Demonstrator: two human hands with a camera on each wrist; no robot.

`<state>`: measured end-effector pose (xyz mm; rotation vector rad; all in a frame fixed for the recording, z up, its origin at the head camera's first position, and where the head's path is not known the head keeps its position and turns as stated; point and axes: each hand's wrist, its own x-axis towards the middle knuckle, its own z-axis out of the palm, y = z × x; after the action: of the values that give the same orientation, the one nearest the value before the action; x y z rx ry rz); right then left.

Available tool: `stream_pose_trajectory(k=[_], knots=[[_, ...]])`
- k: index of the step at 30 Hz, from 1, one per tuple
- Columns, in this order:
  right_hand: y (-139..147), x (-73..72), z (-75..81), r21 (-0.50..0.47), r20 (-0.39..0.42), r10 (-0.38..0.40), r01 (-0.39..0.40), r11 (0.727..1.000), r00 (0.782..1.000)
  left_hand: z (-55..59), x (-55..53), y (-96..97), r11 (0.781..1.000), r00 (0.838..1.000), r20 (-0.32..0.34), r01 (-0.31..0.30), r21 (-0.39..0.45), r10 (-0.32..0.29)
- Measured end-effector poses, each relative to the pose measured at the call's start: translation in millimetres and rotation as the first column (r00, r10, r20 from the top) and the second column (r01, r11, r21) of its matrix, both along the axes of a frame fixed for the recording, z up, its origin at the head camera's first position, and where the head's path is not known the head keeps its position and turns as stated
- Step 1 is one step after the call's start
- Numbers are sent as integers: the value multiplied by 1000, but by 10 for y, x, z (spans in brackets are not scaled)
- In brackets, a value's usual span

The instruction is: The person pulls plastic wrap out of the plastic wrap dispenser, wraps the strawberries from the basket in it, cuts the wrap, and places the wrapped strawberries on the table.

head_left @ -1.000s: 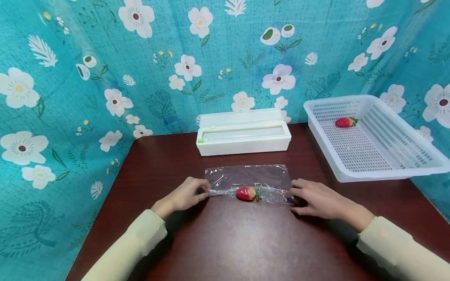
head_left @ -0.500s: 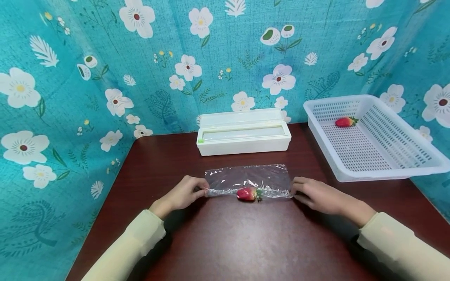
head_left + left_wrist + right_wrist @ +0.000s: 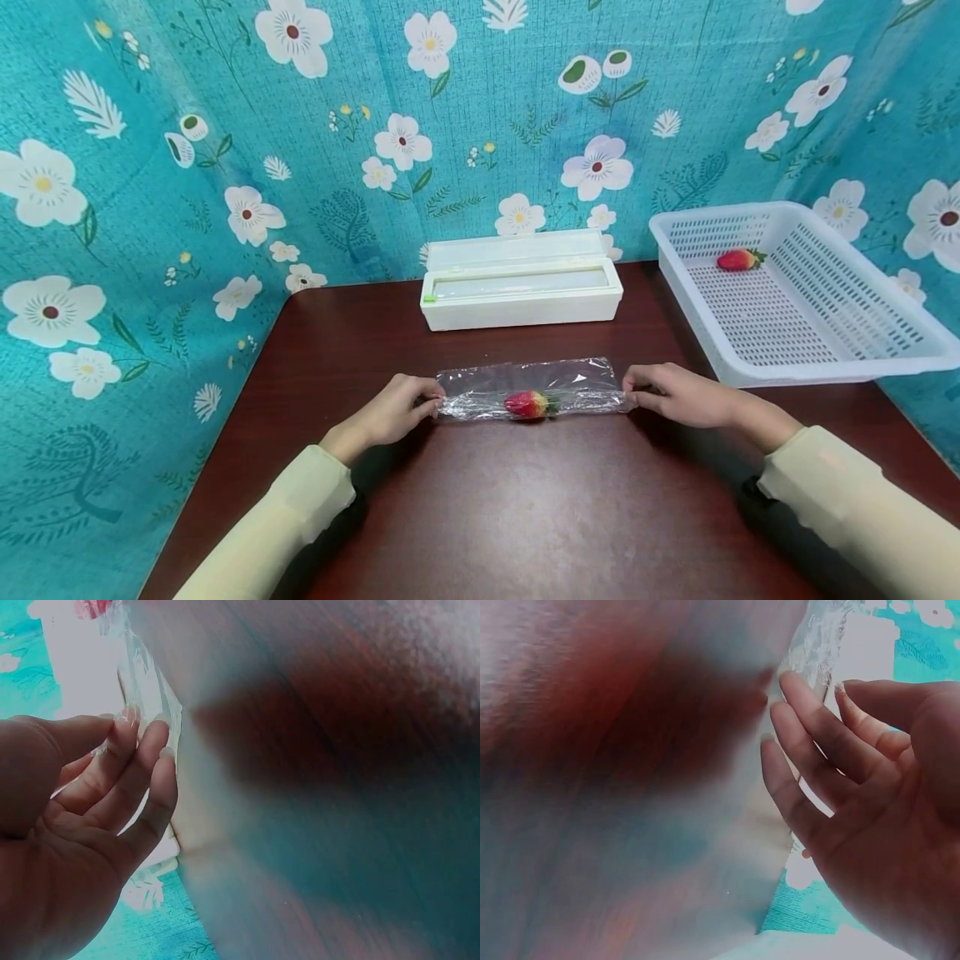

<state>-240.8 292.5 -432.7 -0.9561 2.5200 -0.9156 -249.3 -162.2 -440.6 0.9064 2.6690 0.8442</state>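
A red and yellow strawberry (image 3: 527, 405) with green leaves lies under a sheet of clear plastic wrap (image 3: 577, 375) in the middle of the table. My left hand (image 3: 390, 410) pinches the wrap's left end between thumb and forefinger. At the right end, my right hand (image 3: 678, 397) pinches the other corner the same way. In the left wrist view the other fingers of the left hand (image 3: 97, 795) are loosely bent beside the film. The right wrist view has the right hand (image 3: 855, 765) with thumb and forefinger together at the film's edge.
Behind the wrap stands a long white wrap dispenser box (image 3: 521, 310) with its lid raised. A white slotted basket (image 3: 705, 321) at the right holds another strawberry (image 3: 739, 260). A blue flowered curtain (image 3: 465, 108) hangs behind the dark red table (image 3: 517, 517).
The wrap's near edge has been lifted and folded away over the strawberry, which has shifted slightly away. My right hand took hold of the right corner and moved slightly away from me.
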Motion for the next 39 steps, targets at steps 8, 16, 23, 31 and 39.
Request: stream_pose_trajectory(k=[8, 16, 23, 31, 39], knots=[[-41, -163, 26, 35, 113, -8, 4, 999, 994, -40, -31, 17, 999, 997, -76, 18, -29, -20], [-123, -299, 22, 135, 116, -63, 47, 990, 991, -109, -93, 56, 996, 989, -143, 9, -89, -22], [-173, -317, 36, 181, 75, -39, 25, 983, 996, -87, -107, 88, 989, 991, -132, -36, -143, 17], [-215, -190, 166, 270, -119, -72, 103, 957, 990, 81, -25, 93, 989, 988, -134, -92, -119, 76], [-482, -110, 137, 51, -203, -13, 24, 998, 979, 79, -17, 346, 990, 989, -105, 94, -106, -105]])
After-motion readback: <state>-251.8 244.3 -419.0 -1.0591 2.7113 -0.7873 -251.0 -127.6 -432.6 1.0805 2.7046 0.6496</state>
